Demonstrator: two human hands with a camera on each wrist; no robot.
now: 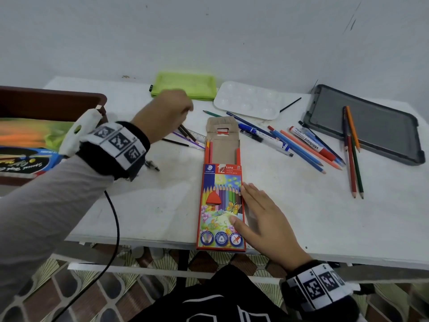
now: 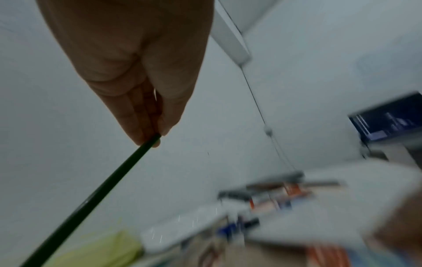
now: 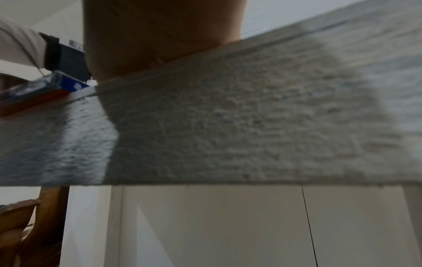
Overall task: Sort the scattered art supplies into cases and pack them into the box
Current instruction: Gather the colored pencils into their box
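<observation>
An orange coloured-pencil box lies lengthwise on the white table, flap open at the far end, with two pencils inside at its left. My right hand rests flat on the box's right edge, fingers straight; in the right wrist view only the palm on the table and a corner of the box show. My left hand hovers over loose pencils left of the flap. In the blurred left wrist view, the left hand pinches a dark pencil at its fingertips.
A green pouch and white palette lie at the back. Pens, a marker and pencils are scattered right of the box, more on a grey tray. A wooden box with packs stands at left.
</observation>
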